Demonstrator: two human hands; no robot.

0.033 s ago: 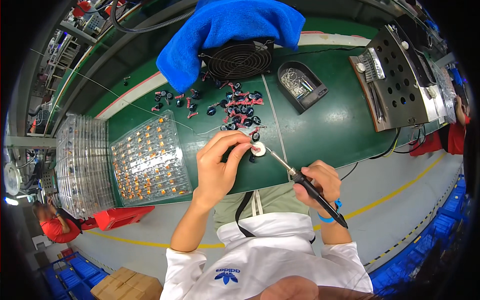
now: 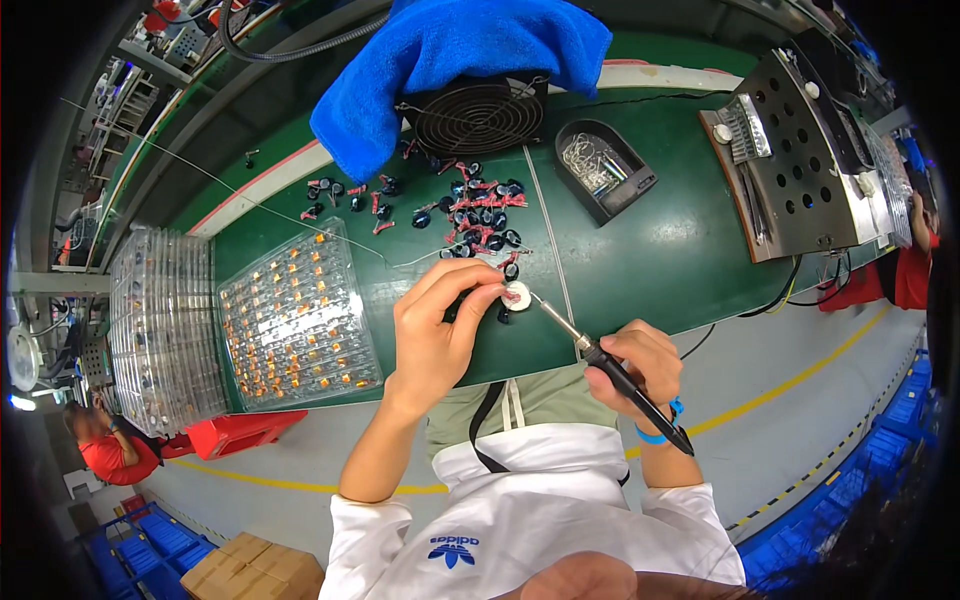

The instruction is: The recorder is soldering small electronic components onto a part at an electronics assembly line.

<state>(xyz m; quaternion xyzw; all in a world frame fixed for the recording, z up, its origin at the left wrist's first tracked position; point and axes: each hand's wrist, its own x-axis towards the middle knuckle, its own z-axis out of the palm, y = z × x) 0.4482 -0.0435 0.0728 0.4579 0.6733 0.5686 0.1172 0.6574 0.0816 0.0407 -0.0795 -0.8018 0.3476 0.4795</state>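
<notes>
My left hand (image 2: 440,318) pinches a small red-wired part (image 2: 511,297) between thumb and fingertips. The part lies over a white round pad (image 2: 521,303), and the fingers cover most of it. In my right hand (image 2: 645,368) is a soldering iron (image 2: 620,378) with a black handle, its metal tip pointing left at the pad's right edge. Whether the tip touches cannot be told. A thin strand of wire (image 2: 415,262) runs from the left to near my left fingers. Beyond the hands lies a pile of small black round parts with red leads (image 2: 487,215).
A clear tray with orange pieces (image 2: 295,320) lies at left beside stacked trays (image 2: 165,325). A black fan (image 2: 478,115) under a blue towel (image 2: 460,45) stands at the back. Right of it are a black bin (image 2: 605,170) and a perforated metal box (image 2: 795,165).
</notes>
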